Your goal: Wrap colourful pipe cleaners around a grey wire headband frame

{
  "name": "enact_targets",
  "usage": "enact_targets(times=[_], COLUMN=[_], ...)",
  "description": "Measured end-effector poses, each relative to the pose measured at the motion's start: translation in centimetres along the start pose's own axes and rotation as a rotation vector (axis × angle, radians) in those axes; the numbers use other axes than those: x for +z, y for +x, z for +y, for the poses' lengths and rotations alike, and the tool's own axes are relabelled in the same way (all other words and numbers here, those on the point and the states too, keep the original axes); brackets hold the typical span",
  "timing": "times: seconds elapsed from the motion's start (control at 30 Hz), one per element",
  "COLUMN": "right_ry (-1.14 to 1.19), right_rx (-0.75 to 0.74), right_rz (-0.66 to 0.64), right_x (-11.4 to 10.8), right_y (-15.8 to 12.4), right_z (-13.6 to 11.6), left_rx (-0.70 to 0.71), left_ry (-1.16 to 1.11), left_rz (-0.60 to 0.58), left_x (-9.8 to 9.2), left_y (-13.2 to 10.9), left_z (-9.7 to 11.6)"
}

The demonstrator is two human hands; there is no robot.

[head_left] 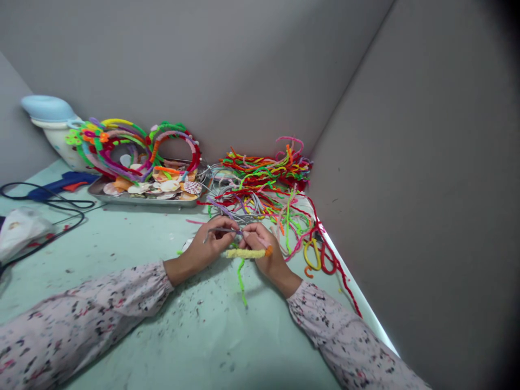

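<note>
Between my hands is a headband (247, 253) partly wrapped in fuzzy pipe cleaner, with yellow and orange on its near side. A bare grey length of the band shows by my left hand (213, 241), whose thumb and fingers are closed on it. My right hand (264, 249) pinches the band close to the left fingertips, where a bit of purple pipe cleaner shows. Pink wrapping runs under the right fingers. A green pipe cleaner (241, 281) hangs down below the yellow part. The fingers partly hide the rest of the band.
Finished colourful headbands (174, 132) stand in a metal tray (150, 201) with shell-like pieces. Behind my hands lies a heap of pipe cleaners (264, 173) and grey bands. Left are a blue glue gun (52, 187), a black cable (77, 216) and a white lidded bin (60, 138). Grey walls enclose the table.
</note>
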State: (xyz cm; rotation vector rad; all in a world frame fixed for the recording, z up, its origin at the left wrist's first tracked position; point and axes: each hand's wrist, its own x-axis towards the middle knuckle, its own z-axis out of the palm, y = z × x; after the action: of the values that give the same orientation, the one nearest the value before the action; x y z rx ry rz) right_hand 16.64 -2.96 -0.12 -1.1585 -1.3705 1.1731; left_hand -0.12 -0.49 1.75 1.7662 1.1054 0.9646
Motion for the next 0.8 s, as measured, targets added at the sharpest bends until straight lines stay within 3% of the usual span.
enact_targets(times=[0.4,0.8], right_ry=[0.022,-0.08], right_rx=[-0.009,-0.092], right_rz=[-0.007,0.015], right_x=[0.2,0.2], right_y=[-0.1,-0.3], right_z=[-0.1,0.5], left_rx=[0.041,0.059], left_ry=[0.061,0.129], left_rz=[0.044,0.067], left_x=[0.2,0.0], left_y=[0.3,0.2], left_z=[-1.2,-0.7])
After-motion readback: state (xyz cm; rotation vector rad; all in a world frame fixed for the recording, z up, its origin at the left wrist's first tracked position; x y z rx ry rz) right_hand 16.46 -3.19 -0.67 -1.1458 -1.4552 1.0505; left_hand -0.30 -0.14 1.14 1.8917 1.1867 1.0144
